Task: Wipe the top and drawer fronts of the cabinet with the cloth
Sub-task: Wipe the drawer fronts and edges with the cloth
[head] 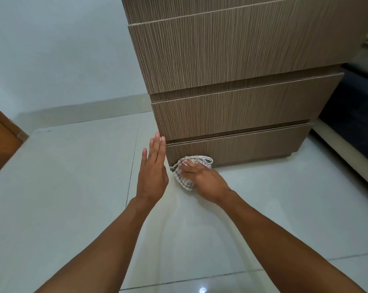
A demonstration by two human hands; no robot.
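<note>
A tall cabinet (231,60) of brown wood grain fills the upper right, with several drawer fronts stacked down to the floor. My right hand (202,178) presses a white checked cloth (184,178) against the lower left corner of the bottom drawer front (252,148). Part of the cloth hangs down onto the floor under my palm. My left hand (153,168) is held flat with fingers straight and together, just left of the cabinet's corner, holding nothing. The cabinet top is out of view.
Glossy white floor tiles (73,187) spread to the left and toward me. A pale wall (52,49) stands behind. A brown wooden door (1,140) shows at the left edge, and dark furniture (356,106) sits right of the cabinet.
</note>
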